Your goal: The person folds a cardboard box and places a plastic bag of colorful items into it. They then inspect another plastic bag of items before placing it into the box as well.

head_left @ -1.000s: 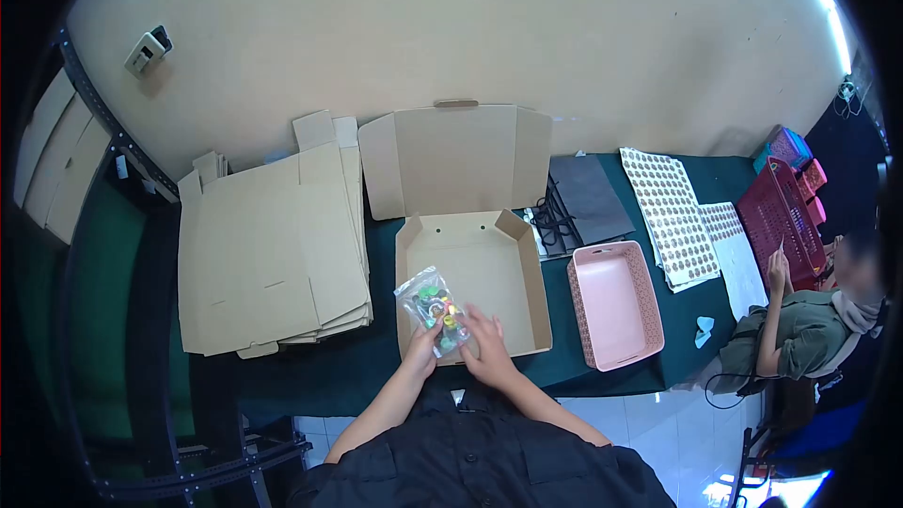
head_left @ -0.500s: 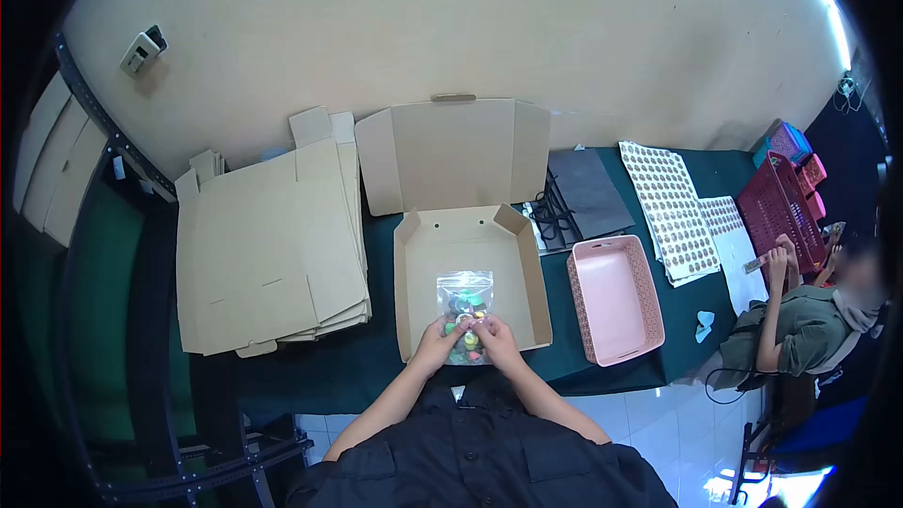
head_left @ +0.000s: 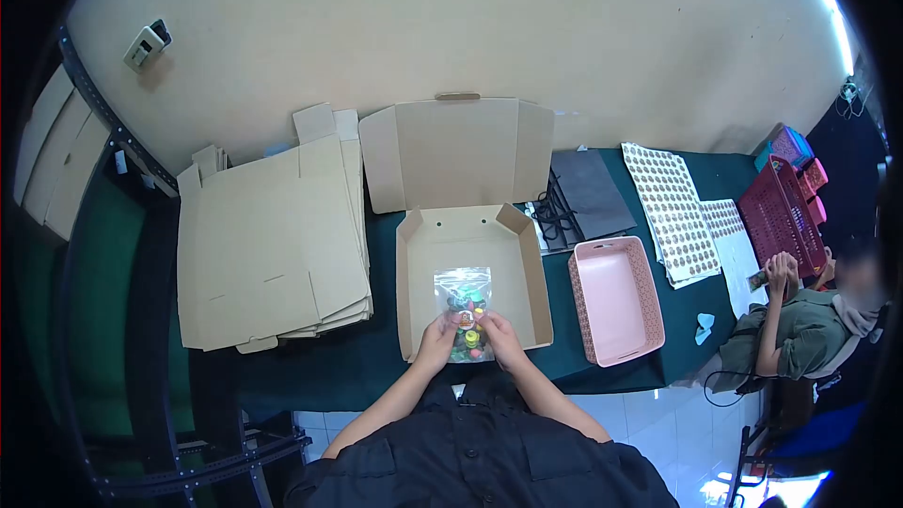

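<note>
A clear zip bag (head_left: 463,282) of small colourful pieces is held upright over the front of an open cardboard box (head_left: 435,236). My left hand (head_left: 436,342) grips the bag's left side, and my right hand (head_left: 501,338) grips its right side. Both thumbs lie on the bag's front, near a small round label. What exactly the green, yellow and pink pieces are is too small to tell. Behind the bag, the box's lid (head_left: 458,152) stands raised against the wall.
Flattened cardboard boxes (head_left: 254,254) are stacked at left. To the right are a pink basket (head_left: 616,306), black paper bags (head_left: 591,193), sticker sheets (head_left: 670,212) and a maroon basket (head_left: 779,216). A co-worker (head_left: 800,329) at far right holds a small packet.
My thumbs have moved apart, so the round label on the bag's front now shows. The bag stays in both hands. The co-worker's hands have shifted slightly downward.
</note>
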A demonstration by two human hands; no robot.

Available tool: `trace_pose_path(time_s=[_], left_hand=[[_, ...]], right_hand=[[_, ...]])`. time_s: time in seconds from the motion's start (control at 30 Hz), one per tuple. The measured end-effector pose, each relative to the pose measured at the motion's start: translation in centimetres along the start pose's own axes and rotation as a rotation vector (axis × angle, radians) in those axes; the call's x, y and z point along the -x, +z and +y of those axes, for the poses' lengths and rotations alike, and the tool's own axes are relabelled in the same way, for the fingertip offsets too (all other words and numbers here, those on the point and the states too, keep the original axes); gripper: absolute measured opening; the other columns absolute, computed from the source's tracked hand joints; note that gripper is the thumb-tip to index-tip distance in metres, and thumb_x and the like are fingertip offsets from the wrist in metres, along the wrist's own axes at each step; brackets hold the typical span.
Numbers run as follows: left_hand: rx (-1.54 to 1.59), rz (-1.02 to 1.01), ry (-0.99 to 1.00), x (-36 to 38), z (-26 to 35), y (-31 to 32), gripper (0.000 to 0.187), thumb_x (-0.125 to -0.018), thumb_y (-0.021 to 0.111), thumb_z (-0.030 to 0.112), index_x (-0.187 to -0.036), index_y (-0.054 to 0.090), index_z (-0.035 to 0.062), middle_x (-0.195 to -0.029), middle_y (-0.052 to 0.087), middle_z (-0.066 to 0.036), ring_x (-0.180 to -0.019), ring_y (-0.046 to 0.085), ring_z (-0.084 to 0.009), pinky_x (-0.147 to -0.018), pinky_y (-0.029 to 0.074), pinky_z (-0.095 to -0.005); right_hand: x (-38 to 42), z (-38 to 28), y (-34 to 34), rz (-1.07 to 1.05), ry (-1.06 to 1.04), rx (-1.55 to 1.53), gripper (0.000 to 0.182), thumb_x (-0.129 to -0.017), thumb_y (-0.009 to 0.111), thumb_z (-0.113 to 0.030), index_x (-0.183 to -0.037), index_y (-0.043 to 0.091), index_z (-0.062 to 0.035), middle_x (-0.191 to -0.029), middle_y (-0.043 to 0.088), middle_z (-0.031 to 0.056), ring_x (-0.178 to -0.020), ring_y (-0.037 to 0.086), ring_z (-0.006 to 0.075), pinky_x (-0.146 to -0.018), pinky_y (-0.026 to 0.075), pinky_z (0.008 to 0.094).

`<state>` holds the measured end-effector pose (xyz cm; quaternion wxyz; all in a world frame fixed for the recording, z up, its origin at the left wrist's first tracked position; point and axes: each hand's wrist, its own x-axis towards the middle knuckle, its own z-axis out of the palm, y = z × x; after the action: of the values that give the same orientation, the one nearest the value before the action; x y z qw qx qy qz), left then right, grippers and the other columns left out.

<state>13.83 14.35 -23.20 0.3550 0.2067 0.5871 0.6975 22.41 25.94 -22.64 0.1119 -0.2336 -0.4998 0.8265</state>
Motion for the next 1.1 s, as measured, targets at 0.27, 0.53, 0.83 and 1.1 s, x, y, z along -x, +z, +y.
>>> trace_pose_path(time_s=[0.27,0.53,0.83,1.1], left_hand=[[-0.124,-0.066,0.048,0.6,0.4,0.9,0.035,-0.080,0.064,0.017,-0.106,0.050,-0.0015,-0.093,0.059,-0.007,-0.086,0.055,-0.0120,-0.076,0.044,-0.0264],[-0.214,-0.066,0.000,0.7,0.3,0.9,0.038,-0.079,0.064,0.013,-0.110,0.048,-0.0010,-0.099,0.057,-0.007,-0.090,0.053,-0.0114,-0.079,0.043,-0.0255],[0.099,0.070,-0.262,-0.2,-1.3,-1.4,0.037,-0.086,0.053,0.028,-0.112,0.047,0.0023,-0.099,0.056,-0.005,-0.084,0.053,-0.0115,-0.075,0.044,-0.0256],[0.033,0.116,-0.404,-0.2,-2.1,-4.5,0.042,-0.088,0.047,0.030,-0.122,0.034,0.0082,-0.109,0.053,-0.010,-0.088,0.057,-0.0187,-0.077,0.046,-0.0304]], right_hand=[[0.7,-2.0,0.8,0.103,0.120,-0.027,0.024,-0.087,0.053,-0.027,-0.094,0.055,-0.0043,-0.079,0.058,0.0027,-0.058,0.053,0.0069,-0.041,0.044,0.0202],[0.9,-2.1,0.9,0.052,0.135,0.144,0.025,-0.087,0.052,-0.029,-0.094,0.054,-0.0041,-0.075,0.055,0.0022,-0.054,0.051,0.0063,-0.035,0.041,0.0192],[-0.6,1.5,-0.9,0.018,-0.045,0.158,0.029,-0.087,0.054,-0.016,-0.108,0.049,0.0036,-0.089,0.058,0.0073,-0.079,0.055,0.0105,-0.066,0.047,0.0225],[-2.5,-0.9,-2.4,-0.008,0.160,0.587,0.036,-0.084,0.057,-0.029,-0.103,0.055,0.0008,-0.056,0.053,0.0005,-0.044,0.047,0.0065,-0.036,0.036,0.0219]])
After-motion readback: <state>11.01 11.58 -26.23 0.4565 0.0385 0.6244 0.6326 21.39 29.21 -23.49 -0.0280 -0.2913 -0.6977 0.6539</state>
